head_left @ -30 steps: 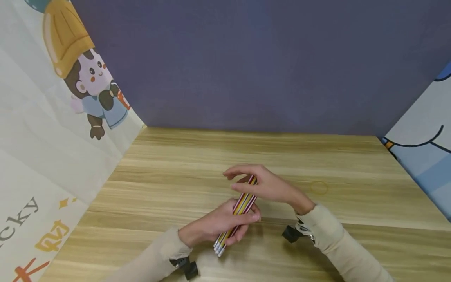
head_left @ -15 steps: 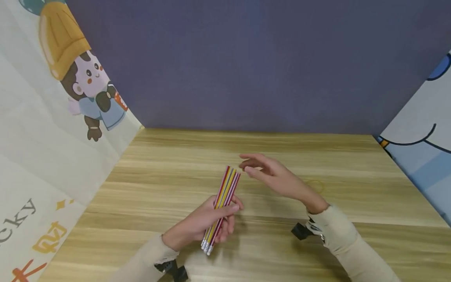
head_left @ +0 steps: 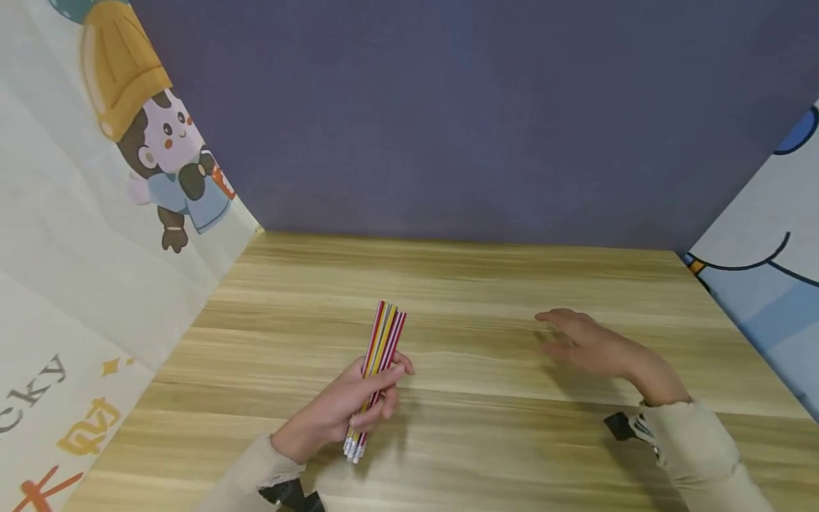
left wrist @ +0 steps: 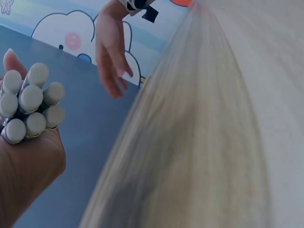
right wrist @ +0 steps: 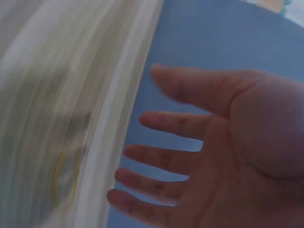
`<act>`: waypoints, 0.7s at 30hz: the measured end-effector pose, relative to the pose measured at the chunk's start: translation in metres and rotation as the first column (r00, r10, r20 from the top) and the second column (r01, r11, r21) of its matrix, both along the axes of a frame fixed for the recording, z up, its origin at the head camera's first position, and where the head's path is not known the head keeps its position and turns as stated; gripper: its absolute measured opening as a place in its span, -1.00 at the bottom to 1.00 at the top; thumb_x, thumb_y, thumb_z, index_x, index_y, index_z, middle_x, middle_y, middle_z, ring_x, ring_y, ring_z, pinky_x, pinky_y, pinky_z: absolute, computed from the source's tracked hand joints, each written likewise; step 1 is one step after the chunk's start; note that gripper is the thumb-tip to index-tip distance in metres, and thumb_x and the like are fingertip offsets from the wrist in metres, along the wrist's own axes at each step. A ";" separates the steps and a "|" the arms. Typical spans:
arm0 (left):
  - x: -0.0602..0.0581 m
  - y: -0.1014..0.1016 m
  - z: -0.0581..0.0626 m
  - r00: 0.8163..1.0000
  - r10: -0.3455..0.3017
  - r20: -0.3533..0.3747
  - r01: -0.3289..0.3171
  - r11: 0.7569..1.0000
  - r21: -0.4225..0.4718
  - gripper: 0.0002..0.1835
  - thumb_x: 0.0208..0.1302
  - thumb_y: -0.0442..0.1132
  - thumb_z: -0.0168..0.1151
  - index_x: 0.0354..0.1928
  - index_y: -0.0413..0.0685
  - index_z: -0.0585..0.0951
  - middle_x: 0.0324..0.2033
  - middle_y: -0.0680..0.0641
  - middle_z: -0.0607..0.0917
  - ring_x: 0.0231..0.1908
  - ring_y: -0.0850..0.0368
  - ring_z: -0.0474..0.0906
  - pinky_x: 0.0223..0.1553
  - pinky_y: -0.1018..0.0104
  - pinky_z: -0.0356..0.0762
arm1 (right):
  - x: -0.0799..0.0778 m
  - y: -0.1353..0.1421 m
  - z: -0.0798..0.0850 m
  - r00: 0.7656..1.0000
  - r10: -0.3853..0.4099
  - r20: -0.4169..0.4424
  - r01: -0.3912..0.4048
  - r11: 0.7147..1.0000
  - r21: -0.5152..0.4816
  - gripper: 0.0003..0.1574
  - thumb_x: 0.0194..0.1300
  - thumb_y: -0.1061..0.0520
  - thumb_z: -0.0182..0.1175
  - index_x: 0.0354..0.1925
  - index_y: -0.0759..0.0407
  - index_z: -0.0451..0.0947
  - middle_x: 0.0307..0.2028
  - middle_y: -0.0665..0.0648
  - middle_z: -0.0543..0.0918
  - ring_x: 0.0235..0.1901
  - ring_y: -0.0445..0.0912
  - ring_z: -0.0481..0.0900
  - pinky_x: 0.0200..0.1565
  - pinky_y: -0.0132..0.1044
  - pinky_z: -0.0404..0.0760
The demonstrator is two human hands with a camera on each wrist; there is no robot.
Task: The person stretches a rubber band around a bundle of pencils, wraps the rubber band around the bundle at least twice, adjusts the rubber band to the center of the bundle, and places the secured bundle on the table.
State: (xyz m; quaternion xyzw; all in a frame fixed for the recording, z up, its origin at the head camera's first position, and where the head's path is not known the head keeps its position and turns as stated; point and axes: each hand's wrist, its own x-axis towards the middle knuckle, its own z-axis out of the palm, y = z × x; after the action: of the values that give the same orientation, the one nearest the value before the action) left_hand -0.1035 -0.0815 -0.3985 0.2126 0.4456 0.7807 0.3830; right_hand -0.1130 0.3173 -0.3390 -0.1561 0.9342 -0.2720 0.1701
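A bundle of striped pencils (head_left: 382,338) in red, yellow and white leans slightly right at the middle front of the table. My left hand (head_left: 358,400) grips it around its lower half, thumb across the front. White eraser ends (left wrist: 31,99) point toward the left wrist camera. My right hand (head_left: 598,347) hovers over the right part of the table, holding nothing. Its fingers (right wrist: 161,159) are spread and nearly straight in the right wrist view. Below it on the table lies a thin yellow ring, like a rubber band (right wrist: 55,176), hidden behind the hand in the head view.
The wood-grain table (head_left: 473,455) ends at a dark blue panel (head_left: 473,121) at the back. A printed white sheet (head_left: 83,235) stands on the left, and a cartoon-printed panel (head_left: 768,284) on the right. Both wrists carry small black cameras (head_left: 619,427).
My right hand has left the top of the pencils and moved right, over the yellow ring. My left hand has carried the bundle a little left and turned it more upright.
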 end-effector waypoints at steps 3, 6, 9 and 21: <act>0.000 -0.001 -0.002 1.000 0.013 0.018 -0.013 1.000 -0.007 -0.81 0.61 -0.18 -0.12 0.04 -0.08 0.43 -0.63 0.12 0.61 -0.83 0.45 0.31 -0.86 0.57 0.12 | -0.010 0.017 -0.007 0.999 -0.031 0.030 0.029 0.996 0.087 -0.24 0.50 0.05 0.11 0.43 0.41 0.12 0.39 0.58 0.13 0.34 0.52 0.07 0.19 0.43 0.28; -0.001 -0.002 -0.005 1.000 0.022 0.016 -0.022 1.000 0.005 -0.80 0.61 -0.16 -0.14 0.03 -0.06 0.45 -0.63 0.13 0.61 -0.83 0.45 0.29 -0.87 0.56 0.09 | -0.018 0.030 -0.014 0.999 -0.029 0.025 0.025 0.989 0.146 -0.35 0.44 0.17 0.16 0.34 0.47 0.24 0.28 0.61 0.28 0.24 0.51 0.26 0.11 0.35 0.43; 0.000 -0.001 -0.007 0.999 0.027 0.021 -0.027 1.000 0.005 -0.80 0.61 -0.14 -0.14 0.02 -0.04 0.46 -0.62 0.13 0.61 -0.83 0.45 0.30 -0.87 0.55 0.08 | -0.022 0.037 -0.019 1.000 -0.017 -0.023 0.021 0.983 0.180 -0.47 0.36 0.26 0.23 0.21 0.48 0.37 0.11 0.53 0.45 0.11 0.43 0.41 0.00 0.25 0.54; 0.001 -0.001 -0.010 0.996 0.042 0.073 -0.041 0.999 -0.019 -0.81 0.60 -0.13 -0.10 0.02 -0.03 0.45 -0.62 0.13 0.61 -0.82 0.44 0.33 -0.85 0.59 0.17 | -0.031 0.051 -0.039 0.991 -0.060 -0.123 0.077 0.988 0.135 -0.86 0.34 0.36 0.10 -0.35 0.19 0.50 -0.42 0.02 0.51 -0.42 -0.12 0.35 -0.39 -0.26 0.36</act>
State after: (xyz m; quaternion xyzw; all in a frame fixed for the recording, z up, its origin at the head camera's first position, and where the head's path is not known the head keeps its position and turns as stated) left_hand -0.1028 -0.0824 -0.4087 0.1713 0.4423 0.7919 0.3847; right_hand -0.1443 0.3685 -0.3781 -0.1275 0.9641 -0.2021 0.1155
